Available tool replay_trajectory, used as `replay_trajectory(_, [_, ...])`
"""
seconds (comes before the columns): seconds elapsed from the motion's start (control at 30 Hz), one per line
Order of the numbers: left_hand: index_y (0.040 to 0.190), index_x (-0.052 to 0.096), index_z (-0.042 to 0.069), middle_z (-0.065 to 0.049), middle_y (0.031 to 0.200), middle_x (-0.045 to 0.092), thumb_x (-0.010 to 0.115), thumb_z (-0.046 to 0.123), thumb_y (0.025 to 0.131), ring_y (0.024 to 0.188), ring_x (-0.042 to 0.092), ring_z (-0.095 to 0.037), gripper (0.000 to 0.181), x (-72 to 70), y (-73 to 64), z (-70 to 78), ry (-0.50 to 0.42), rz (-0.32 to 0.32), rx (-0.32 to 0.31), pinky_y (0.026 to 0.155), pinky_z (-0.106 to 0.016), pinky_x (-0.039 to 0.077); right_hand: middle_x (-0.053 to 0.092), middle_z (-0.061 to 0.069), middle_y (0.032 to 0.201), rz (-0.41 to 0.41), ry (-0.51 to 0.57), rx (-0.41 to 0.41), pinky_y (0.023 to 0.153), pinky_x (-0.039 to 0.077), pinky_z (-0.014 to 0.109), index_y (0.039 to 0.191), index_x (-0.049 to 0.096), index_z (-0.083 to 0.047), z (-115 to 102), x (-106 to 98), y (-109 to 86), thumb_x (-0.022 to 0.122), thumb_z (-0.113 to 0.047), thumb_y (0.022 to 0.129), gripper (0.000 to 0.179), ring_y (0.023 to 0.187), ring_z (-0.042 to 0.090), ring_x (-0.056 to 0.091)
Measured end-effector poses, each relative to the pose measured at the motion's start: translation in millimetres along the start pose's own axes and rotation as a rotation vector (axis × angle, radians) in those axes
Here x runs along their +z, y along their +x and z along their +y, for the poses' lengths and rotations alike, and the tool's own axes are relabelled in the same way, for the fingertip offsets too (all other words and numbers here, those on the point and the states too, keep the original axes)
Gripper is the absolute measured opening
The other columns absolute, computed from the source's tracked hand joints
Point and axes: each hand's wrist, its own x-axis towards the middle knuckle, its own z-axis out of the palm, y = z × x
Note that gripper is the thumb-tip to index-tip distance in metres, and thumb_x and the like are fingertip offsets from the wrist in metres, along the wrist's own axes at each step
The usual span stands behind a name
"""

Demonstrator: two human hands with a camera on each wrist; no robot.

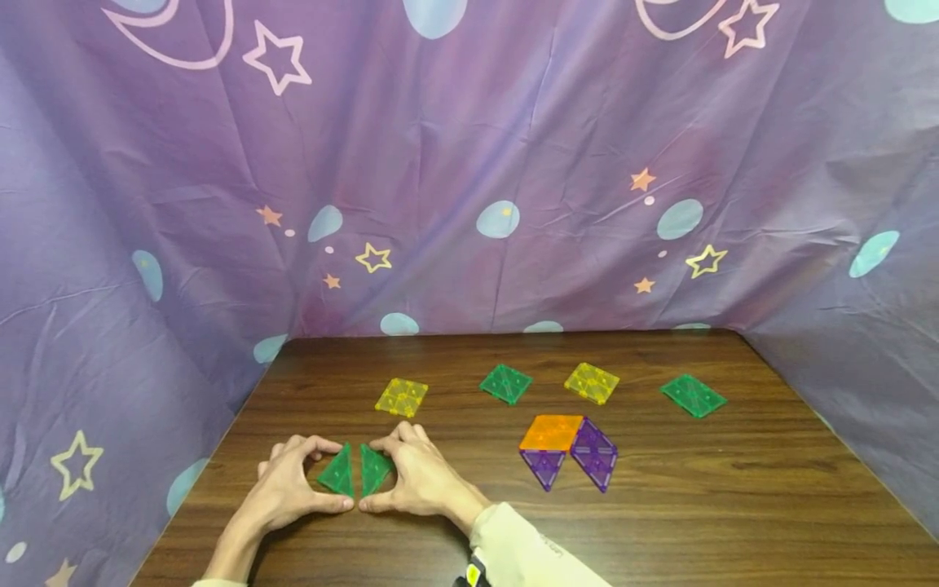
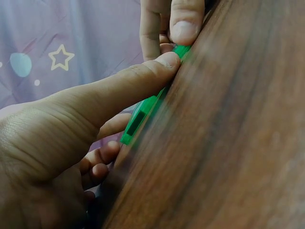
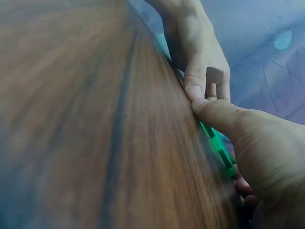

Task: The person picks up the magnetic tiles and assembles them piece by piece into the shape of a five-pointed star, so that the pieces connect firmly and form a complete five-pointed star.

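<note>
Near the table's left front, my left hand (image 1: 284,483) pinches a green triangular magnetic tile (image 1: 338,473) between thumb and fingers. Facing it, my right hand (image 1: 420,474) pinches a second green triangular tile (image 1: 374,470) the same way. A narrow gap separates the two tiles, their long edges side by side. In the left wrist view the thumb presses the near corner of the left tile (image 2: 139,117), which lies low at the wood. The right wrist view has the right tile (image 3: 220,151) partly hidden behind my thumb.
Right of my hands, an orange tile shape (image 1: 552,432) adjoins purple tiles (image 1: 594,453) and a purple triangle (image 1: 545,467). Farther back lie a yellow tile (image 1: 402,397), a green one (image 1: 506,384), another yellow (image 1: 591,383) and another green (image 1: 693,395). A purple curtain (image 1: 440,163) surrounds the wooden table (image 1: 704,505).
</note>
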Motion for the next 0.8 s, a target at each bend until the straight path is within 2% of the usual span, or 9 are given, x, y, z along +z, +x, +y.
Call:
replay_trajectory(0.23, [0.128,0.076,0.023,-0.004,0.117,0.065,0.108,0.054,0.061,0.112,0.052,-0.027,0.080,0.7,0.5,-1.2,-0.001,0.008,0.014,0.090,-0.047,0.032,0.054,-0.009,0.118,0.001,-0.053,0.001,0.101,0.047,0.027,0.151,0.069,-0.017,-0.9,4.5,5.4,0.096,-0.060,0.082,0.086,0.110,0.007,0.048])
replay_trajectory(0.37, [0.126,0.077,0.026,-0.004,0.118,0.066,0.108,0.053,0.060,0.114,0.052,-0.027,0.078,0.9,0.9,-1.7,-0.004,0.018,0.022,0.091,-0.047,0.032,0.055,-0.009,0.118,0.007,-0.043,0.011,0.100,0.047,0.027,0.150,0.070,-0.018,-1.1,5.3,6.8,0.096,-0.059,0.081,0.085,0.109,0.007,0.048])
replay_trajectory(0.57, [0.126,0.077,0.027,-0.004,0.117,0.065,0.108,0.053,0.062,0.114,0.053,-0.029,0.076,0.7,-1.2,-2.6,-0.001,-0.006,0.008,0.091,-0.048,0.032,0.057,-0.010,0.117,0.022,-0.009,0.014,0.100,0.048,0.028,0.147,0.072,-0.018,-2.9,6.3,4.1,0.098,-0.059,0.080,0.083,0.109,0.007,0.050])
replay_trajectory(0.7, [0.131,0.075,0.024,-0.005,0.117,0.064,0.108,0.053,0.064,0.114,0.052,-0.030,0.080,0.0,-0.8,-2.0,-0.008,-0.017,-0.001,0.091,-0.050,0.031,0.058,-0.008,0.119,0.024,0.047,0.014,0.103,0.049,0.028,0.150,0.069,-0.016,-1.5,4.5,4.6,0.100,-0.056,0.078,0.088,0.113,0.007,0.052])
replay_trajectory(0.8, [0.135,0.073,0.023,-0.005,0.118,0.063,0.107,0.053,0.064,0.114,0.051,-0.030,0.084,-0.7,-0.3,-1.3,-0.010,-0.023,-0.005,0.091,-0.050,0.031,0.061,-0.003,0.124,0.018,0.155,0.019,0.107,0.050,0.028,0.154,0.065,-0.013,1.2,-0.4,5.8,0.101,-0.050,0.080,0.091,0.117,0.009,0.053])
